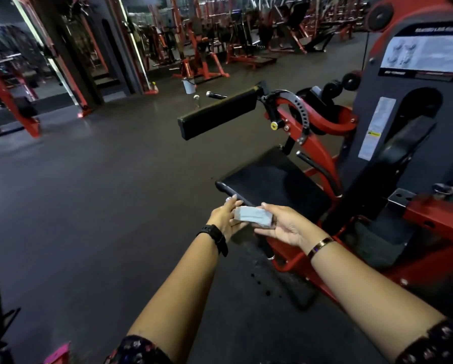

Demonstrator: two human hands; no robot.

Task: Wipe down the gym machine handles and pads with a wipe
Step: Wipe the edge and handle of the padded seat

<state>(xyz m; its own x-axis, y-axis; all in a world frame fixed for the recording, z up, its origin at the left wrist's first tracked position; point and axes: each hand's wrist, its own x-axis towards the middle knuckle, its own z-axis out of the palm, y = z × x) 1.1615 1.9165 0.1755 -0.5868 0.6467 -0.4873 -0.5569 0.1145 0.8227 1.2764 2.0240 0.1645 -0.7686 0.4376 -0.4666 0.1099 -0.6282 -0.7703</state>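
Both hands meet at lower centre of frame, w/ a folded grey-blue wipe [254, 217] between them. Right hand [285, 225] is palm-up, fingers curled under the wipe and thumb over its top edge, gripping it. Left hand [224, 219] has fingers fairly straight, pointing up-frame, palm touching the wipe's left end; can't tell if its thumb pinches underneath. Black watch [216, 239] on left wrist, gold-tone bracelet [321, 245] on right. The wipe sits just in front of a black handle [229, 191] at the near-left edge of the machine's black seat pad [272, 177], centre-right. Above that, a long black pad [218, 114] juts left from the red frame [317, 148]. White bucket [188, 85] stands on the dark floor [88, 193] at upper centre, well apart from the hands.
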